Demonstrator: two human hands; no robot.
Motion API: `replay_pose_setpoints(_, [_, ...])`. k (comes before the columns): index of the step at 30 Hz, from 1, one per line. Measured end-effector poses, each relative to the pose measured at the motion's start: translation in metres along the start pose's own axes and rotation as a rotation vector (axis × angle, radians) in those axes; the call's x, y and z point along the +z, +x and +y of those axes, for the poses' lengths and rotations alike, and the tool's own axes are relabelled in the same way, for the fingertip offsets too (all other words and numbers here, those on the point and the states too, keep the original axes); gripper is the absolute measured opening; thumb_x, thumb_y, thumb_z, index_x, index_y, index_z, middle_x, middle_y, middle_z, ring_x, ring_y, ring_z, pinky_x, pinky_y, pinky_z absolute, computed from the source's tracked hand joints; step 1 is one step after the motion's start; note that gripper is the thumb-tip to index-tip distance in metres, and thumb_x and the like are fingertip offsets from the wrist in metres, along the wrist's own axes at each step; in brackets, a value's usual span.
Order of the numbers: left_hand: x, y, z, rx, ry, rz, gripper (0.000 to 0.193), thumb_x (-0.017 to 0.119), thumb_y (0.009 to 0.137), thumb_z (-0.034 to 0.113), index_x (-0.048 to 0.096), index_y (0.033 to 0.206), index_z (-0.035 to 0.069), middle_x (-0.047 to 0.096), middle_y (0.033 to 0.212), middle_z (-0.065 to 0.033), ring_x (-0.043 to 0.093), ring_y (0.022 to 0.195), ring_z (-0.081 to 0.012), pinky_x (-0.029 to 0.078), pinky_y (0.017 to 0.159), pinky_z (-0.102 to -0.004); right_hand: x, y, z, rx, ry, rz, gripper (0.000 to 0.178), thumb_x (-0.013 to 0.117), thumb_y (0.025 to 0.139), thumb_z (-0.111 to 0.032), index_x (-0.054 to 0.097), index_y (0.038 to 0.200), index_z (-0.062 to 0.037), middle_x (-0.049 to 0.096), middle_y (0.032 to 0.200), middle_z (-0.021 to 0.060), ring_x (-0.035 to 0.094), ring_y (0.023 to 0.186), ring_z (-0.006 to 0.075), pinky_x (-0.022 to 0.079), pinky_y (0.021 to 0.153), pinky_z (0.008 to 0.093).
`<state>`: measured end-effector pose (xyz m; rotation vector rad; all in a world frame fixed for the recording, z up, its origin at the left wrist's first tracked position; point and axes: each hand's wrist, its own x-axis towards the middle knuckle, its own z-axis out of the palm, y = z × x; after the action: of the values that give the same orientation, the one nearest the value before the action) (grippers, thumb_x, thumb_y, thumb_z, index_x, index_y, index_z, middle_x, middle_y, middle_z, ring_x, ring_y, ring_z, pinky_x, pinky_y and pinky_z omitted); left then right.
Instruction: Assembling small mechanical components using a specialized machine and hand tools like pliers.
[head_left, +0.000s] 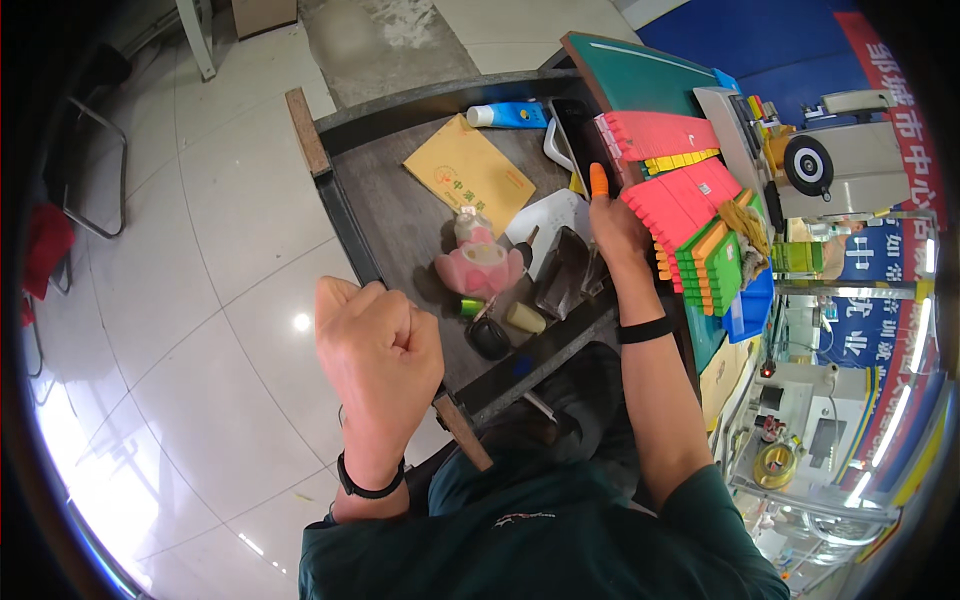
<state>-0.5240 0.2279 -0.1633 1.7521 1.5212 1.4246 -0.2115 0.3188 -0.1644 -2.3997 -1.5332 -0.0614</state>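
Note:
My left hand (380, 350) is a fist above the front edge of a pulled-out drawer (350, 220); nothing sticks out of it. My right hand (618, 235) reaches over the drawer's right side, an orange cover on one fingertip. That fingertip lies beside a dark flat slab (572, 135), like a phone; the other fingers are hidden. In the drawer lie a yellow envelope (470, 170), a blue-and-white tube (507, 115), a pink figure (478, 265), a dark clear-edged pouch (565, 272), a black key fob (488, 338) and a small beige piece (525, 318).
Right of the drawer, stacked pink toothed boards (675, 205) and green ones (712, 268) lie on a green-topped desk (640, 75), close to my right forearm. A blue tray (750, 305) and equipment stand beyond. A chair (100, 170) stands on the tiled floor (200, 300) at left.

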Motion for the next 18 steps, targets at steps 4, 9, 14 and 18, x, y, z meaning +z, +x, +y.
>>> replay_pose_setpoints(4, [0.003, 0.001, 0.002, 0.004, -0.009, -0.008, 0.030, 0.064, 0.061, -0.011, 0.039, 0.061, 0.005, 0.038, 0.060, -0.0072, 0.036, 0.068, -0.0286, 0.029, 0.059, -0.0413, 0.008, -0.001, 0.017, 0.004, -0.016, -0.012, 0.064, 0.056, 0.108, -0.038, 0.043, 0.155, 0.0024, 0.052, 0.153, 0.0288, 0.051, 0.141, 0.0445, 0.041, 0.117, 0.0488])
replay_pose_setpoints(9, [0.001, -0.002, 0.000, -0.002, -0.004, 0.002, 0.030, 0.063, 0.062, -0.011, 0.038, 0.061, 0.005, 0.039, 0.060, -0.0072, 0.036, 0.069, -0.0279, 0.029, 0.059, -0.0411, 0.014, -0.033, 0.018, -0.412, -0.058, -0.033, 0.060, 0.067, 0.100, -0.017, 0.044, 0.150, 0.0087, 0.045, 0.156, 0.0321, 0.045, 0.144, 0.0477, 0.036, 0.122, 0.0503])
replay_pose_setpoints(14, [0.003, -0.001, 0.006, -0.010, -0.002, 0.015, 0.031, 0.064, 0.064, -0.012, 0.038, 0.061, 0.005, 0.039, 0.060, -0.0073, 0.036, 0.069, -0.0279, 0.030, 0.060, -0.0410, -0.036, -0.074, -0.019, -0.615, -0.084, -0.127, 0.053, 0.069, 0.098, -0.017, 0.051, 0.142, 0.0077, 0.045, 0.157, 0.0273, 0.043, 0.147, 0.0463, 0.036, 0.122, 0.0517])
replay_pose_setpoints(18, [0.002, -0.002, 0.007, -0.013, 0.020, 0.012, 0.030, 0.064, 0.066, -0.011, 0.038, 0.060, 0.004, 0.039, 0.060, -0.0077, 0.037, 0.069, -0.0283, 0.031, 0.060, -0.0412, -0.075, -0.131, -0.037, -0.739, -0.023, -0.144, 0.049, 0.072, 0.096, -0.018, 0.057, 0.135, 0.0070, 0.048, 0.156, 0.0242, 0.046, 0.146, 0.0430, 0.037, 0.121, 0.0559])
